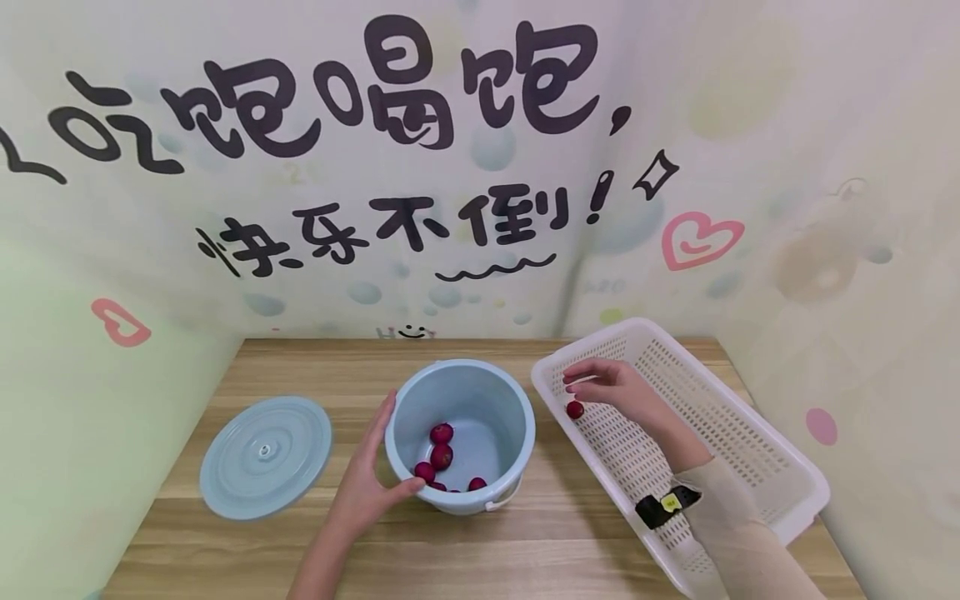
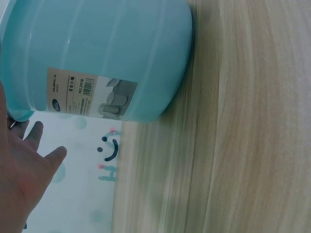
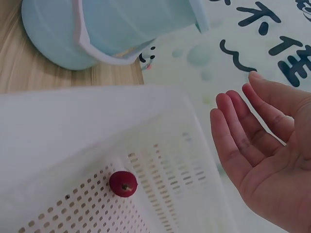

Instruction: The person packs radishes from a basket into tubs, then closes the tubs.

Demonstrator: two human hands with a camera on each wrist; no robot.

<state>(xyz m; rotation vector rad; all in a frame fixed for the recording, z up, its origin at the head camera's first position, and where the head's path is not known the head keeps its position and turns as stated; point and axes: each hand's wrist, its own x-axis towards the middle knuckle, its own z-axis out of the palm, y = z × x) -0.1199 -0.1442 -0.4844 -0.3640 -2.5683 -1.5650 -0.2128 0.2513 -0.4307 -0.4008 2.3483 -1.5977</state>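
Note:
A light blue bucket stands mid-table with several red radishes at its bottom. My left hand spreads against its left side, thumb at the near rim and fingers stretched along the wall; in the left wrist view the fingers look extended. A white perforated basket lies to the right. Over its far left part hovers my right hand, fingers loosely bent and holding nothing. Just below the fingertips, a single radish is in the basket; the right wrist view shows this radish near a corner, apart from the hand.
A round blue lid lies flat on the wooden table left of the bucket. The bucket's pale handle hangs down on the basket side. Behind the table is a printed wall covering.

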